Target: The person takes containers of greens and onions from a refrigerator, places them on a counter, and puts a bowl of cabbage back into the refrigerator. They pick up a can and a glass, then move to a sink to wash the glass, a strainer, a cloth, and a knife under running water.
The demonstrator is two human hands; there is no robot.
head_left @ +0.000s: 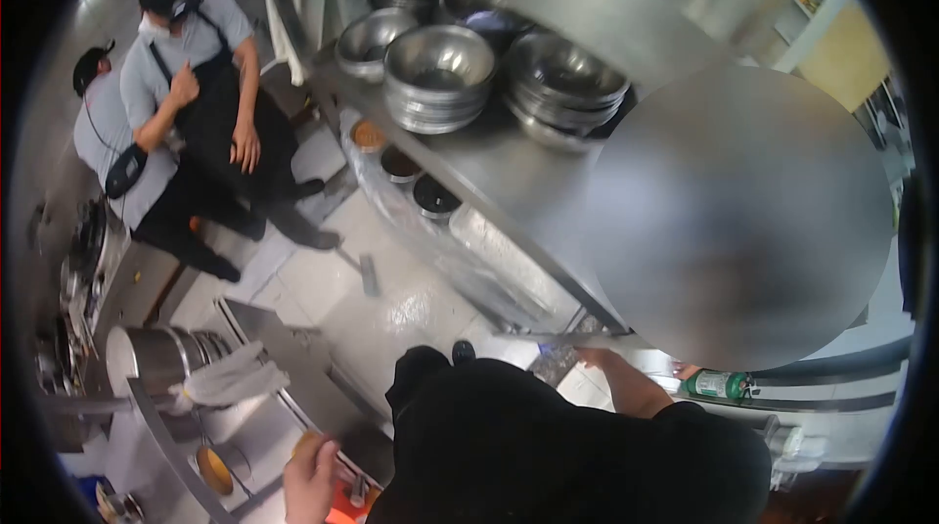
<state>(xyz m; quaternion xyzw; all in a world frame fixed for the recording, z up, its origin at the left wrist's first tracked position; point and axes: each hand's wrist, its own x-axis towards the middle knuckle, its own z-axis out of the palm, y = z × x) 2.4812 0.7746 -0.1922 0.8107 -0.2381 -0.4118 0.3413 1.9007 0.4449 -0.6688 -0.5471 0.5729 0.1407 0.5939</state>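
Observation:
At the bottom edge, my left hand (311,480) has its fingers curled together, with a small yellow-brown thing (306,443) at the fingertips that is too small to name. Something red (347,504) lies just beside this hand. My right arm reaches out to the right of my dark clothing, and my right hand (590,357) is at the lower corner of the steel counter (460,157), near a dark, shiny bundle (556,364). Its fingers are too blurred to make out.
Stacked steel bowls (437,84) stand on the counter, with food containers (433,196) below. Two people (210,64) in dark aprons or trousers are at upper left. A steel pot (156,358) and cloth (235,377) are at lower left. A green canister (719,385) is at right, beside another person's hand.

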